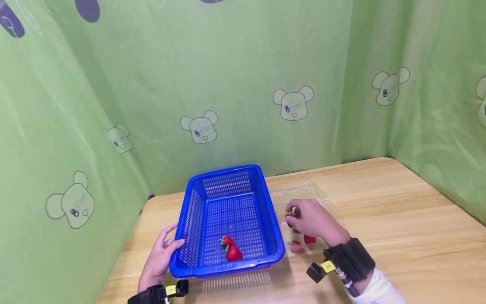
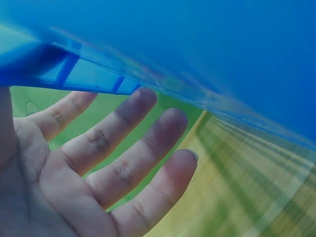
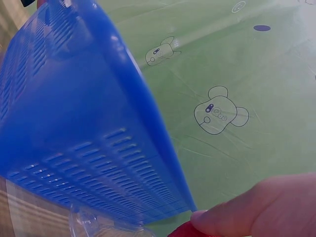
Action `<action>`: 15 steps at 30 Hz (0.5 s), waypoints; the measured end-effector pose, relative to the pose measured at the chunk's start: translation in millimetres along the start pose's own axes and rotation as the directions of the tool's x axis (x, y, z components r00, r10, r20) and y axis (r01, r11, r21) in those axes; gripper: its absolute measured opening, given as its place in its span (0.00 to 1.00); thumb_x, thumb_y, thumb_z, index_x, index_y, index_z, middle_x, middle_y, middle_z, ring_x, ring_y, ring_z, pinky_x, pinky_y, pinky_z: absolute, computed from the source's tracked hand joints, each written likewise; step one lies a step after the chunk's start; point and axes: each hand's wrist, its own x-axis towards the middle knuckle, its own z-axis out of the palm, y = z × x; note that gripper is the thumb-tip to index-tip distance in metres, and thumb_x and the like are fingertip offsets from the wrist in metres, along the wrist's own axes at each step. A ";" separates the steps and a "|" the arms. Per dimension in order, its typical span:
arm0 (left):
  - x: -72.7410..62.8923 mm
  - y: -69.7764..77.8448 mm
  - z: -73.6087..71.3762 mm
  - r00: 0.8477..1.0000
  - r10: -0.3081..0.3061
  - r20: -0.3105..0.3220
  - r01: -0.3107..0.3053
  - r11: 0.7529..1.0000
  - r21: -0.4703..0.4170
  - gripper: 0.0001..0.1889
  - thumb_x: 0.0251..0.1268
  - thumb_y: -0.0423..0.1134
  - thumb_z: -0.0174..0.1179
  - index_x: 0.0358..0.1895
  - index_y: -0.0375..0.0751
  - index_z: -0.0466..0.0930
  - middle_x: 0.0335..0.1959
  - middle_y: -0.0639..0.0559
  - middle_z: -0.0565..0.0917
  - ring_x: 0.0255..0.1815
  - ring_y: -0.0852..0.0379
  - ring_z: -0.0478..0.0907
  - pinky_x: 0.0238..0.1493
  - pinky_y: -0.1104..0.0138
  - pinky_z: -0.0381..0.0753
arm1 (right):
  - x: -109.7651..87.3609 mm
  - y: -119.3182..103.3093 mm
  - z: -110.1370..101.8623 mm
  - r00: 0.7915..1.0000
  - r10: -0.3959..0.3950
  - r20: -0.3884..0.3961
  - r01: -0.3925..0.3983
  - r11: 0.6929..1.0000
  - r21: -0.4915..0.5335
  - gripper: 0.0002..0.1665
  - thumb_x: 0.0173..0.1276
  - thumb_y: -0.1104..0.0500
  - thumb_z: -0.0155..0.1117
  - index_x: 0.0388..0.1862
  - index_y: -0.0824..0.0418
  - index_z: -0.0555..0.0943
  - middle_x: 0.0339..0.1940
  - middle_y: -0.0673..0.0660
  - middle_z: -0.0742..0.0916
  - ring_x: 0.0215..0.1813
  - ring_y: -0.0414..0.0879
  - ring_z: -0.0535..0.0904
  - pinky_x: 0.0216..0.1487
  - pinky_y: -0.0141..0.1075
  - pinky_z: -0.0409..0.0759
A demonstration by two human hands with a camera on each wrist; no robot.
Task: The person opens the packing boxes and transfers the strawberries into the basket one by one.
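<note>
A blue plastic basket (image 1: 271, 228) with slotted walls is tilted above the table. At its left side my left hand (image 1: 159, 257) holds it, thumb over the rim and fingers spread beneath. In the left wrist view these fingers (image 2: 143, 153) reach under the blue plastic. Two strawberries (image 1: 233, 253) lie inside the basket near its front wall. To the right, my right hand (image 1: 313, 217) pinches a strawberry (image 1: 290, 219) between thumb and fingers. In the right wrist view, only a red edge of that strawberry (image 3: 187, 231) shows below the thumb.
Beneath my right hand, a clear plastic box (image 1: 300, 192) lies open beside the basket, with more strawberries (image 1: 297, 247) in its near part. The wooden table (image 1: 398, 219) extends to the right. A green curtain (image 1: 243, 76) with bear faces hangs behind and at both sides.
</note>
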 end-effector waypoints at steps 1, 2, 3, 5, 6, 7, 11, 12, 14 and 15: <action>0.4 0.1 0.0 1.000 0.002 0.002 -0.002 1.000 -0.001 0.30 0.68 0.31 0.55 0.71 0.41 0.57 0.51 0.34 0.80 0.40 0.43 0.83 0.38 0.54 0.84 | -0.3 -0.3 -0.3 1.000 -0.002 -0.003 0.002 1.000 0.002 0.09 0.64 0.62 0.66 0.42 0.64 0.82 0.23 0.50 0.81 0.23 0.41 0.76 0.26 0.36 0.76; 0.8 0.1 -0.1 1.000 0.004 0.004 -0.004 1.000 -0.001 0.30 0.68 0.31 0.55 0.71 0.41 0.57 0.51 0.34 0.80 0.40 0.43 0.83 0.38 0.54 0.84 | -0.5 -0.7 -0.6 1.000 -0.005 -0.008 0.005 1.000 0.001 0.09 0.64 0.62 0.66 0.42 0.64 0.82 0.22 0.50 0.81 0.23 0.41 0.76 0.26 0.36 0.76; 1.1 0.1 -0.3 1.000 0.004 0.003 -0.004 1.000 -0.001 0.30 0.68 0.32 0.55 0.71 0.41 0.57 0.51 0.34 0.80 0.40 0.43 0.83 0.38 0.55 0.84 | -0.7 -1.1 -0.8 1.000 -0.008 -0.012 0.008 1.000 0.002 0.09 0.64 0.62 0.66 0.42 0.64 0.82 0.22 0.49 0.81 0.23 0.41 0.76 0.27 0.36 0.76; 1.3 0.2 -0.6 1.000 0.003 0.001 -0.003 1.000 0.000 0.30 0.68 0.32 0.55 0.72 0.42 0.57 0.51 0.34 0.80 0.40 0.43 0.83 0.38 0.55 0.84 | -0.8 -1.9 -1.4 1.000 -0.014 -0.018 0.014 1.000 0.004 0.08 0.64 0.62 0.66 0.41 0.64 0.82 0.22 0.49 0.81 0.23 0.41 0.76 0.27 0.36 0.76; 1.2 0.3 -0.7 1.000 0.002 -0.001 -0.002 1.000 0.001 0.30 0.68 0.31 0.55 0.72 0.42 0.57 0.51 0.34 0.80 0.40 0.44 0.83 0.38 0.55 0.84 | -0.9 -2.2 -1.6 1.000 -0.015 -0.020 0.016 1.000 0.006 0.08 0.64 0.62 0.66 0.41 0.63 0.82 0.22 0.49 0.81 0.23 0.40 0.76 0.27 0.36 0.77; 0.9 0.3 -0.8 1.000 -0.001 -0.003 0.001 1.000 0.002 0.30 0.68 0.31 0.55 0.72 0.42 0.57 0.51 0.34 0.80 0.40 0.44 0.83 0.39 0.55 0.84 | -1.0 -2.6 -1.6 1.000 -0.016 -0.022 0.016 1.000 0.008 0.08 0.63 0.62 0.66 0.40 0.63 0.82 0.22 0.49 0.81 0.23 0.40 0.76 0.27 0.36 0.77; -0.4 0.1 -0.4 1.000 -0.007 -0.007 0.007 1.000 0.004 0.31 0.68 0.31 0.55 0.72 0.42 0.57 0.51 0.34 0.80 0.40 0.44 0.83 0.39 0.55 0.84 | -2.0 -4.4 -2.0 1.000 -0.007 -0.022 0.007 1.000 0.017 0.08 0.64 0.62 0.66 0.41 0.63 0.82 0.22 0.49 0.81 0.23 0.41 0.76 0.27 0.36 0.77; -0.7 0.0 -0.2 1.000 -0.007 -0.007 0.007 1.000 0.005 0.31 0.68 0.31 0.55 0.72 0.41 0.57 0.51 0.34 0.80 0.40 0.44 0.83 0.39 0.55 0.84 | -2.3 -4.9 -2.2 1.000 -0.004 -0.021 0.004 1.000 0.019 0.08 0.64 0.62 0.66 0.41 0.63 0.82 0.23 0.49 0.81 0.23 0.41 0.76 0.27 0.36 0.77; -0.6 -0.4 0.3 1.000 -0.004 -0.005 0.004 1.000 0.004 0.31 0.68 0.31 0.55 0.72 0.41 0.56 0.51 0.33 0.80 0.40 0.43 0.83 0.39 0.54 0.84 | -3.2 -6.2 -2.6 1.000 0.005 -0.019 -0.005 1.000 0.022 0.09 0.64 0.62 0.67 0.42 0.64 0.82 0.23 0.50 0.81 0.24 0.41 0.76 0.27 0.35 0.77; -0.5 -0.5 0.4 1.000 -0.003 -0.005 0.003 1.000 0.004 0.30 0.68 0.31 0.55 0.72 0.41 0.57 0.51 0.33 0.80 0.40 0.43 0.83 0.39 0.54 0.84 | -3.6 -6.8 -2.9 1.000 0.009 -0.018 -0.009 1.000 0.025 0.09 0.64 0.62 0.67 0.42 0.64 0.82 0.23 0.50 0.81 0.24 0.41 0.76 0.27 0.35 0.77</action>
